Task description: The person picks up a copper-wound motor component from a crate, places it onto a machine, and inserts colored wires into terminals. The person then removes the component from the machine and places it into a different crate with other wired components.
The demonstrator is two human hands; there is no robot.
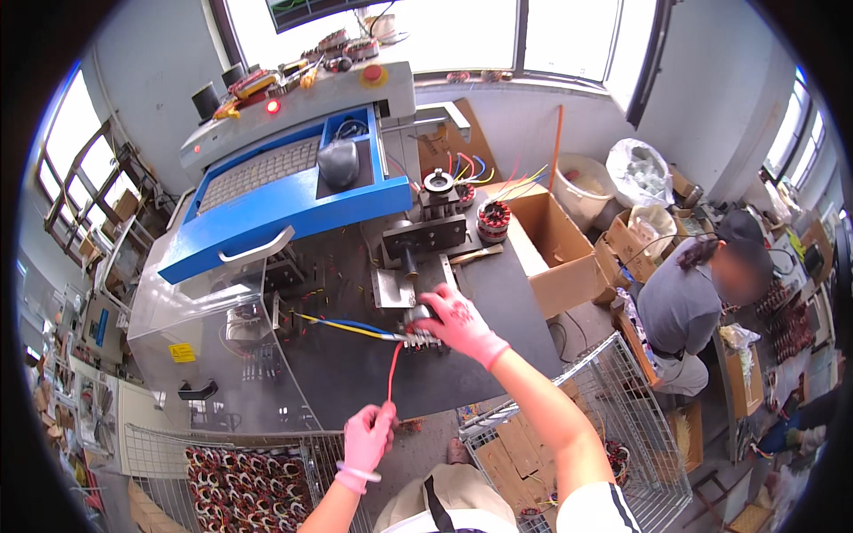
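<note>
Both hands wear pink gloves. My right hand [458, 322] grips a small round metal part [421, 318] resting on the dark workbench [355, 373], with red, yellow and blue wires leading out of it to the left. The red wire [392, 371] curves down from that part, and my left hand [368, 437] pinches its lower end near the bench's front edge. A yellow and a blue wire [346, 327] lie flat across the bench.
A blue-and-grey machine with a keypad panel [267, 191] and a metal fixture [425, 235] stands behind. A wound stator [492, 219] sits by a cardboard box [558, 240]. Wire baskets [622, 417] flank me. Another person [689, 298] sits at right.
</note>
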